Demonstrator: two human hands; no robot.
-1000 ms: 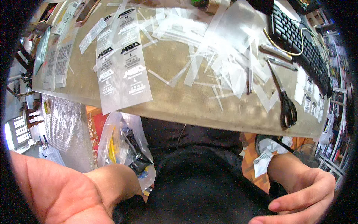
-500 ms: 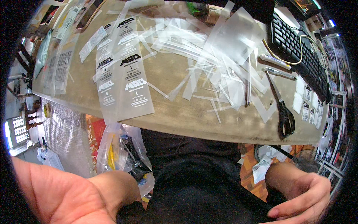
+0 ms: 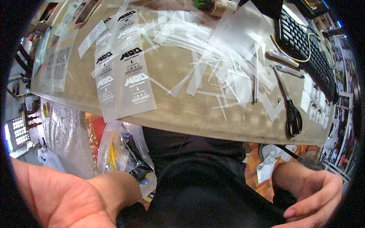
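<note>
Taking the dial as centred on the view, we find the left hand (image 3: 57, 195) nearest, at 8 o'clock, palm showing and fingers cut off by the rim; we cannot tell whether they are spread or pressed together. At 4 o'clock we record the right hand (image 3: 317, 195), its fingers loosely bent inward; its inner side is hidden, so we cannot tell whether it grips anything.

Just past the right wrist, also at 4 o'clock, we note a white packet (image 3: 266, 170) low by the patterned floor (image 3: 251, 173). Between 7 and 8 o'clock a filled clear plastic bag (image 3: 146, 152) appears behind the left wrist; contact cannot be confirmed. Silvery bubble wrap (image 3: 64, 140) stands near 9 o'clock.

Beyond, we see the table (image 3: 243, 123). Black-handled scissors (image 3: 293, 121) lie at 3 o'clock near its front edge, with small white labels (image 3: 305, 100) just beside them. Printed translucent film (image 3: 137, 102) lies flat at 10 o'clock. Between 1 and 2 o'clock we observe scattered clear offcuts (image 3: 235, 81). Farther off, a frosted sheet (image 3: 243, 32) covers 1 o'clock, and a black keyboard (image 3: 298, 38) sits at 2 o'clock.
</note>
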